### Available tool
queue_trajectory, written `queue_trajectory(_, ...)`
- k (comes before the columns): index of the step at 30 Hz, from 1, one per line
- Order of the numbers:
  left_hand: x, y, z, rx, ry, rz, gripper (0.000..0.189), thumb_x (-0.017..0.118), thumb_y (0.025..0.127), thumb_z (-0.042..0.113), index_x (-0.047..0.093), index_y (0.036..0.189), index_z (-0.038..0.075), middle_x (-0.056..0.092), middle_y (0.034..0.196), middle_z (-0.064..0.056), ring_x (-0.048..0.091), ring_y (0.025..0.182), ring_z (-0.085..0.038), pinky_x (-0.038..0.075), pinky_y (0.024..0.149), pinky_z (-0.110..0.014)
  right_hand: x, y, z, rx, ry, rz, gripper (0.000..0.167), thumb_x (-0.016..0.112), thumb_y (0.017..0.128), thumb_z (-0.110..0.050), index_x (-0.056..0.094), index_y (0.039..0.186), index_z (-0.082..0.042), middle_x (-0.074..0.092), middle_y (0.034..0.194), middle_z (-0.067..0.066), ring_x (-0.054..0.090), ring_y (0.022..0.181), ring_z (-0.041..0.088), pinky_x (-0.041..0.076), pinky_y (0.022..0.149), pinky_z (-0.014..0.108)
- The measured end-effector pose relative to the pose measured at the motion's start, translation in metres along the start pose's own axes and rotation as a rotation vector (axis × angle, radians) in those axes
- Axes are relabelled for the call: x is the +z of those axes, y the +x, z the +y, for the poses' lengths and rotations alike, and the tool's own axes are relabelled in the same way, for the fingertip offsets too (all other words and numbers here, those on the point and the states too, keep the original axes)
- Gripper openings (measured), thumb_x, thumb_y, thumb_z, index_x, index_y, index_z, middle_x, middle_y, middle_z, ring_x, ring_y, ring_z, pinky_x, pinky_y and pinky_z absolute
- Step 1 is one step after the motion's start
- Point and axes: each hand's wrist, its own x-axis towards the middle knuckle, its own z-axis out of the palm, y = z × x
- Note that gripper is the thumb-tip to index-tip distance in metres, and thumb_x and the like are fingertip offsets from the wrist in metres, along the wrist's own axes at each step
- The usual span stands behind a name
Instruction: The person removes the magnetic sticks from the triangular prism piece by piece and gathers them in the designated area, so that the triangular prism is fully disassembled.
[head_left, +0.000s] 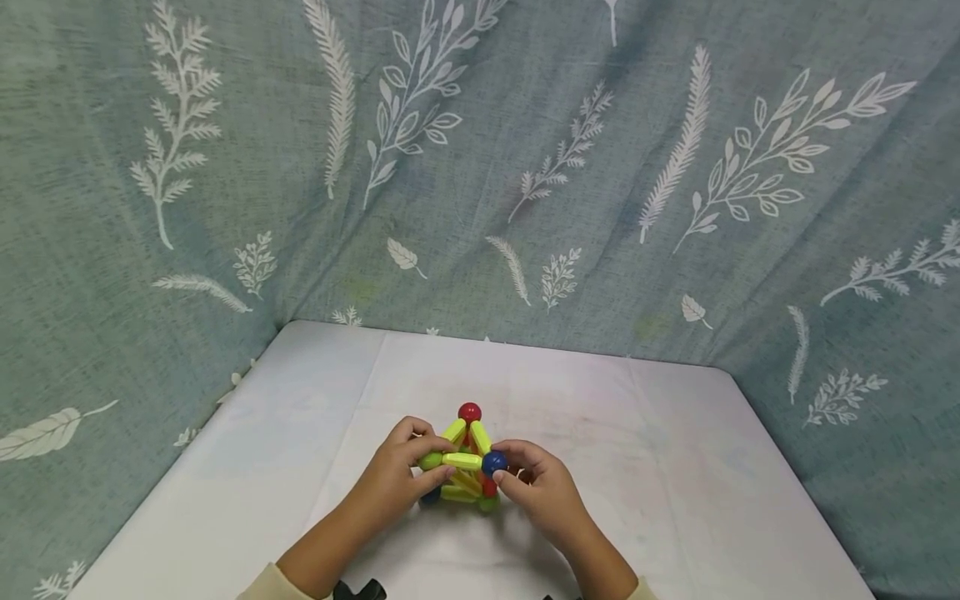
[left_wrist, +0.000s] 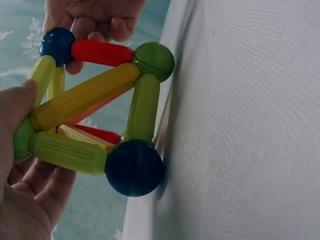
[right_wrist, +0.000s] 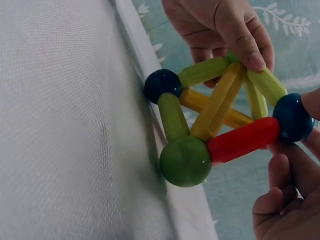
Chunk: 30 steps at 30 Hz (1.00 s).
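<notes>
A framework of magnetic rods and balls stands on the table between the two hands. My left hand (head_left: 401,467) pinches an upper green ball (head_left: 431,461), thumb below and fingers above. At the other end of a short yellow-green rod (head_left: 461,461), a blue ball (head_left: 494,463) is pinched by my right hand (head_left: 546,492). A red ball (head_left: 469,412) tops the far side. Lower down are another blue ball (left_wrist: 134,168) and a green ball (right_wrist: 185,161), both at the tabletop. A red rod (right_wrist: 244,140) and a yellow rod (right_wrist: 220,102) run up from that green ball.
The white table (head_left: 585,400) stretches around the framework. Behind it and at both sides hangs a blue-green cloth (head_left: 480,167) with white leaf prints. Part of a black object (head_left: 360,590) shows at the near edge by the left forearm.
</notes>
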Motion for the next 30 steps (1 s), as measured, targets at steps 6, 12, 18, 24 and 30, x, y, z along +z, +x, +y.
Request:
queue_trajectory(6, -0.0003, -0.0014, 0.0018, 0.031, 0.037, 0.032, 0.023, 0.088, 0.087, 0.026, 0.078, 0.107, 0.031, 0.05, 0.111, 0.008, 0.056, 0.102, -0.012, 0.054, 0.087, -0.026, -0.0014, -0.0014, -0.0043, -0.019, -0.073, 0.03, 0.021, 0.076, 0.094, -0.019, 0.075, 0.114, -0.025, 0.074, 0.105, -0.002, 0.06, 0.09, 0.02, 0.052, 0.075, 0.025)
queue_trajectory(12, -0.0022, -0.0006, 0.0025, -0.009, 0.029, 0.049, 0.027, 0.089, 0.085, 0.022, 0.076, 0.104, 0.036, 0.052, 0.11, 0.008, 0.056, 0.099, -0.013, 0.054, 0.083, -0.023, -0.0048, -0.0004, 0.0003, -0.002, -0.034, 0.047, 0.023, 0.074, 0.097, -0.019, 0.075, 0.119, -0.017, 0.073, 0.105, 0.002, 0.065, 0.091, 0.021, 0.055, 0.076, 0.026)
queue_trajectory(18, -0.002, -0.0004, 0.0022, -0.021, 0.017, 0.033, 0.025, 0.087, 0.087, 0.025, 0.075, 0.105, 0.038, 0.052, 0.111, 0.006, 0.055, 0.099, -0.013, 0.054, 0.084, -0.024, -0.0035, 0.0002, 0.0033, 0.025, 0.103, -0.012, 0.036, 0.076, 0.097, -0.03, 0.07, 0.128, -0.012, 0.075, 0.114, 0.003, 0.07, 0.103, 0.021, 0.059, 0.086, 0.027)
queue_trajectory(24, -0.001, 0.0008, 0.0021, -0.028, 0.02, 0.031, 0.026, 0.089, 0.085, 0.023, 0.077, 0.105, 0.036, 0.052, 0.111, 0.007, 0.056, 0.102, -0.014, 0.055, 0.086, -0.023, -0.0038, 0.001, 0.0026, 0.026, 0.216, -0.01, 0.035, 0.07, 0.102, -0.025, 0.065, 0.132, -0.007, 0.07, 0.117, 0.014, 0.072, 0.099, 0.025, 0.062, 0.083, 0.032)
queue_trajectory(30, -0.0001, 0.0007, 0.0013, -0.05, 0.025, 0.026, 0.028, 0.089, 0.085, 0.023, 0.076, 0.104, 0.038, 0.051, 0.111, 0.008, 0.056, 0.102, -0.014, 0.055, 0.089, -0.024, -0.0049, 0.0015, 0.0036, 0.056, 0.187, 0.015, 0.032, 0.074, 0.099, -0.025, 0.068, 0.129, -0.015, 0.071, 0.117, 0.011, 0.069, 0.104, 0.026, 0.061, 0.085, 0.029)
